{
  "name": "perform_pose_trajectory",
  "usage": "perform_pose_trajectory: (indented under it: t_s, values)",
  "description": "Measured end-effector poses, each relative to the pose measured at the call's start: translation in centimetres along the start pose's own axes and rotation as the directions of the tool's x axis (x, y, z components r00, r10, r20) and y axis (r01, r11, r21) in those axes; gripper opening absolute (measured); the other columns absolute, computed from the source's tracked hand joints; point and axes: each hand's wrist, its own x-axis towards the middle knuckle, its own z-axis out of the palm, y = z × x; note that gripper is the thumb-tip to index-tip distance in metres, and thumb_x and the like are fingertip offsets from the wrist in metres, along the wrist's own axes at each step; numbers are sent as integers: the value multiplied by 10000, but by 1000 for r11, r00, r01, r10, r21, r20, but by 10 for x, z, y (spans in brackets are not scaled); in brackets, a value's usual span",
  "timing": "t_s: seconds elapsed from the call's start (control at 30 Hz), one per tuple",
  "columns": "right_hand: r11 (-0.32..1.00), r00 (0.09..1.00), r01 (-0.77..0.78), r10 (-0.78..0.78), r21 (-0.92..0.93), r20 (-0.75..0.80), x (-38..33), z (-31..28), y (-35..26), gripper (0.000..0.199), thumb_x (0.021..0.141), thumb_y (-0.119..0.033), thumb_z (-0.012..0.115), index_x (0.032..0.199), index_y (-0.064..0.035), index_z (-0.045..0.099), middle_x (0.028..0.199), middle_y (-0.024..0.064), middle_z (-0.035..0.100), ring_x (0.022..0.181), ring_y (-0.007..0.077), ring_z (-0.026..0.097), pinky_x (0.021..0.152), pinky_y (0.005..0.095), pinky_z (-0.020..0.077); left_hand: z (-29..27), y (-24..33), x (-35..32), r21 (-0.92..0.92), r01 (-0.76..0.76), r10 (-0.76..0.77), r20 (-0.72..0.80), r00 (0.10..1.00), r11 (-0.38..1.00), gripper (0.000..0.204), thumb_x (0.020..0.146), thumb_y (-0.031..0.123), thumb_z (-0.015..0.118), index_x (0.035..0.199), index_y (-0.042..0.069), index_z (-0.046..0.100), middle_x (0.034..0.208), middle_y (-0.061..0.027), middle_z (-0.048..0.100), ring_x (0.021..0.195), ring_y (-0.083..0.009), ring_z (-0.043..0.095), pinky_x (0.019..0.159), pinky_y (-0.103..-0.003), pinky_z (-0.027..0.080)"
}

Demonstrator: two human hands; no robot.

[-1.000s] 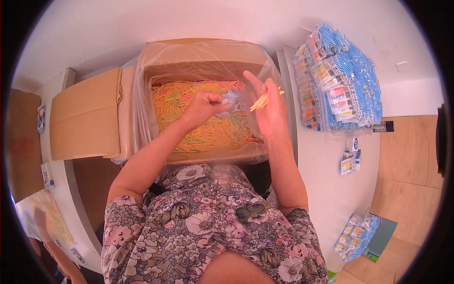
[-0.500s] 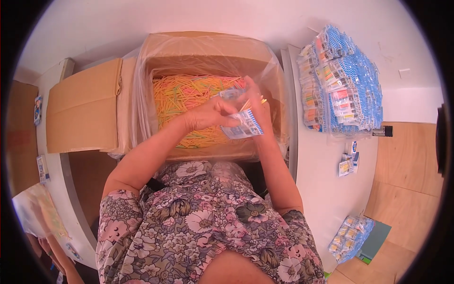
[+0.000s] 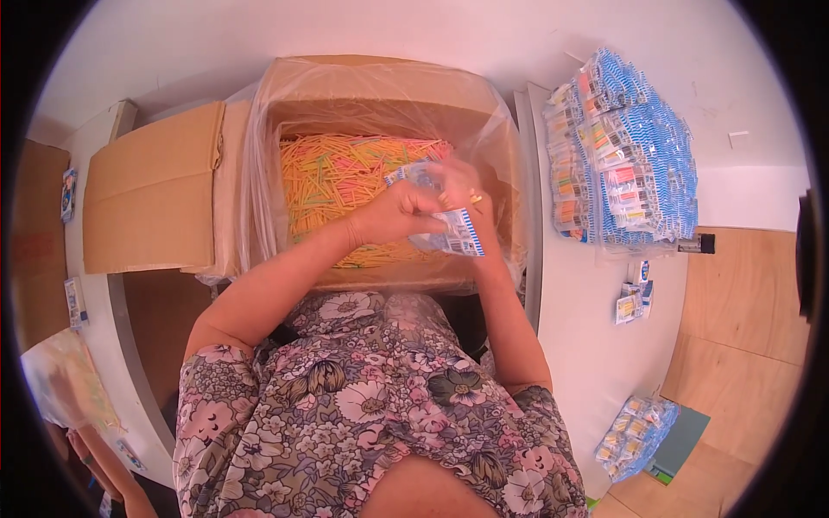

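My left hand (image 3: 393,211) is closed on a small clear plastic packet (image 3: 458,236) with a blue-and-white striped edge. Close beside it, my right hand (image 3: 459,183) is smeared by motion. Short yellow ends of thin sticks (image 3: 476,199) poke out from its closed fingers. Both hands are above an open cardboard box (image 3: 389,278) lined with clear plastic film. Inside lies a thick layer of thin yellow, pink and green sticks (image 3: 324,177). Part of that layer is hidden behind my hands and the packet.
On the white table to the right stands a large stack of filled packets (image 3: 643,164). Nearer lie some loose packets (image 3: 633,304) and a bagged bundle (image 3: 637,436). A cardboard flap (image 3: 151,194) extends left. Another person's hand (image 3: 82,447) shows at lower left beside a clear bag (image 3: 65,380).
My right hand has drawn in toward the packet, and less of the yellow sticks shows. The left hand has shifted slightly right, still holding the packet.
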Motion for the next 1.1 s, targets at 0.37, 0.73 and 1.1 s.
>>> perform_pose_trajectory:
  t_s: [0.37, 0.73, 1.1]
  values:
    - [865, 978, 97, -174, -493, -112, 2, -1, -15, 235, 800, -217, 669, 716, -17, 578, 583, 103, 540, 515, 170, 535, 511, 308, 428, 5, -6, 2, 332, -250, 279, -41, 960, 910, 130, 779, 17, 664, 909, 8, 661, 819, -70, 634, 792, -139, 605, 730, -261, 472]
    - [497, 924, 296, 68, -816, 376, -27, -50, -2, 211, 770, -155, 702, 670, -21, 573, 564, -5, 529, 571, 59, 521, 505, 256, 405, -17, -8, -1, -75, 120, -134, -236, 963, 990, 92, 843, 44, 631, 911, 3, 678, 804, 18, 645, 743, -42, 565, 670, -214, 472]
    - [916, 897, -247, 339, -316, 283, -2, -35, -59, 223, 758, -131, 715, 642, -39, 548, 602, -34, 521, 574, 30, 496, 500, 214, 367, -21, -10, 2, -169, 76, -109, -192, 975, 983, 99, 811, 9, 653, 906, 7, 681, 833, -8, 661, 764, -66, 592, 709, -219, 488]
